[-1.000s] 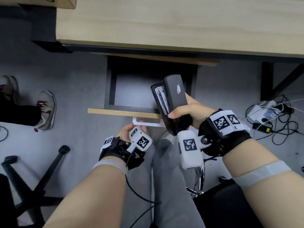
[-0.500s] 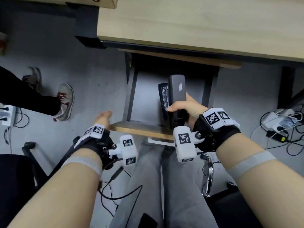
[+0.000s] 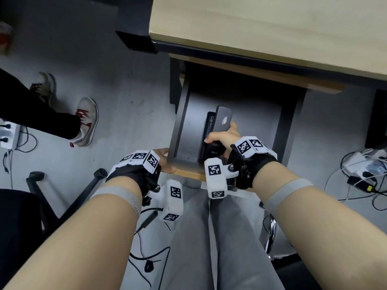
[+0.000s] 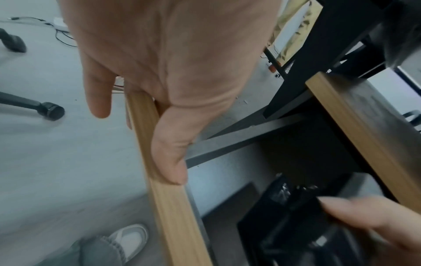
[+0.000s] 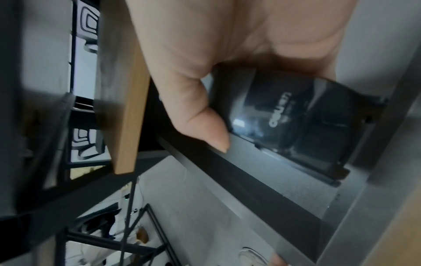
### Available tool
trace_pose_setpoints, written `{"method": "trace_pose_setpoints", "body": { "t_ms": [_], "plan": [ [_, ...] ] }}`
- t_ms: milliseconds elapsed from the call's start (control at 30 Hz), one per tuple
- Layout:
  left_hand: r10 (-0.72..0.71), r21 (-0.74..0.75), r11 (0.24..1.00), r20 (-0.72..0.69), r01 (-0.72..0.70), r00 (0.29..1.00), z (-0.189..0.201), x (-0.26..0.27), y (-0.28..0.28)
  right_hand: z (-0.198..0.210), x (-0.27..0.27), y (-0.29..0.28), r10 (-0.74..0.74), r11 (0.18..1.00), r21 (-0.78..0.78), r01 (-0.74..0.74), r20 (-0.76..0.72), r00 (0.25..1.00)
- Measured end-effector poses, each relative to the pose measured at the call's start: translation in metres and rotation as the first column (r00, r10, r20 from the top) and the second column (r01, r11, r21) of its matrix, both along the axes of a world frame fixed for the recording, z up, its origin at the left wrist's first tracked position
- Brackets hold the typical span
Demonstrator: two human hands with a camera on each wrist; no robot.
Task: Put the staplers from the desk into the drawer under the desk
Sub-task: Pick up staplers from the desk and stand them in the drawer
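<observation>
The drawer (image 3: 186,130) under the light wood desk (image 3: 272,28) is pulled out, its grey floor bare on the left. My right hand (image 3: 222,135) grips a black stapler (image 3: 222,120) by its rear end and holds it low inside the drawer, nose pointing to the back. In the right wrist view the thumb (image 5: 200,117) curls over the stapler (image 5: 284,122); I cannot tell whether it touches the drawer floor (image 5: 227,198). My left hand (image 3: 165,162) grips the left end of the wooden drawer front (image 4: 168,216), thumb (image 4: 168,158) on its top edge.
Another person's white and red shoes (image 3: 85,122) stand on the grey floor at left. A black chair base (image 3: 62,195) is near my left arm. Cables and a power strip (image 3: 360,170) lie at right. My legs in grey trousers (image 3: 199,237) are below the drawer front.
My right hand has lowered the stapler from above the drawer front down into the drawer. My left hand left the handle and now grips the front's left end.
</observation>
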State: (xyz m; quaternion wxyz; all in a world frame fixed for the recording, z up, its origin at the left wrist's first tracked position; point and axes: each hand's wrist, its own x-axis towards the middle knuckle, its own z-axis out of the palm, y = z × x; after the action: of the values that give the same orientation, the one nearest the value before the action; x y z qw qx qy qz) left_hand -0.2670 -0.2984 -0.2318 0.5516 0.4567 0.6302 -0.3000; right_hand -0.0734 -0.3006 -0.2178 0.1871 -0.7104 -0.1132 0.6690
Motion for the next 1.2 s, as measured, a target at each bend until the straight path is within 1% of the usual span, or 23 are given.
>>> {"method": "trace_pose_setpoints", "body": {
  "t_ms": [33, 200, 300, 367, 433, 533, 633, 766, 833, 933, 1000, 1066, 1133, 1166, 1200],
  "plan": [
    [-0.024, 0.004, 1.000, 0.031, 0.024, 0.999, -0.002, -0.002, 0.000, -0.006, -0.005, 0.002, 0.015, 1.000, -0.014, -0.015, 0.018, 1.000],
    [0.001, -0.043, 0.999, 0.184, 0.007, 0.983, -0.013, -0.011, 0.003, -0.022, -0.022, 0.008, 0.123, 0.992, -0.053, -0.119, 0.078, 0.989],
    [0.044, -0.076, 0.997, 0.277, -0.024, 0.960, -0.009, -0.011, 0.002, -0.028, -0.030, 0.008, 0.149, 0.988, -0.055, -0.143, 0.123, 0.981],
    [0.092, -0.088, 0.994, 0.327, -0.066, 0.940, -0.010, -0.013, 0.000, -0.029, -0.036, 0.007, 0.213, 0.977, -0.068, -0.204, 0.164, 0.963],
    [0.164, -0.130, 0.983, 0.345, -0.126, 0.924, -0.015, -0.016, -0.003, -0.030, -0.040, 0.005, 0.301, 0.953, -0.084, -0.290, 0.201, 0.932],
    [0.215, -0.170, 0.971, 0.332, -0.166, 0.919, -0.019, -0.021, -0.005, -0.032, -0.043, 0.004, 0.346, 0.938, -0.051, -0.344, 0.224, 0.911],
    [0.227, -0.160, 0.970, 0.299, -0.186, 0.927, -0.022, -0.021, -0.006, -0.034, -0.046, 0.003, 0.374, 0.926, -0.048, -0.374, 0.244, 0.895],
    [0.259, -0.173, 0.961, 0.307, -0.214, 0.916, -0.021, -0.019, -0.008, -0.035, -0.044, 0.001, 0.408, 0.911, -0.049, -0.410, 0.259, 0.876],
    [0.294, -0.182, 0.952, 0.320, -0.246, 0.901, -0.019, -0.018, -0.010, -0.034, -0.043, -0.001, 0.440, 0.896, -0.056, -0.441, 0.252, 0.862],
    [0.362, -0.216, 0.929, 0.350, -0.302, 0.864, -0.018, -0.018, -0.014, -0.035, -0.044, 0.000, 0.452, 0.890, -0.069, -0.450, 0.254, 0.855],
    [0.378, -0.226, 0.922, 0.341, -0.315, 0.861, -0.020, -0.019, -0.015, -0.034, -0.045, 0.002, 0.463, 0.885, -0.084, -0.457, 0.257, 0.848],
    [0.357, -0.207, 0.930, 0.302, -0.305, 0.884, -0.019, -0.019, -0.016, -0.034, -0.046, 0.002, 0.479, 0.877, -0.086, -0.473, 0.244, 0.843],
    [0.279, -0.187, 0.953, 0.233, -0.238, 0.932, -0.011, -0.016, -0.014, -0.029, -0.043, -0.002, 0.472, 0.881, -0.073, -0.468, 0.223, 0.853],
    [0.222, -0.158, 0.968, 0.186, -0.193, 0.957, -0.004, -0.012, -0.013, -0.022, -0.040, -0.004, 0.437, 0.899, -0.068, -0.432, 0.190, 0.879],
    [0.149, -0.098, 0.986, 0.142, -0.136, 0.979, 0.006, -0.006, -0.011, -0.015, -0.035, -0.005, 0.381, 0.924, -0.059, -0.377, 0.151, 0.912]
  ]
}}
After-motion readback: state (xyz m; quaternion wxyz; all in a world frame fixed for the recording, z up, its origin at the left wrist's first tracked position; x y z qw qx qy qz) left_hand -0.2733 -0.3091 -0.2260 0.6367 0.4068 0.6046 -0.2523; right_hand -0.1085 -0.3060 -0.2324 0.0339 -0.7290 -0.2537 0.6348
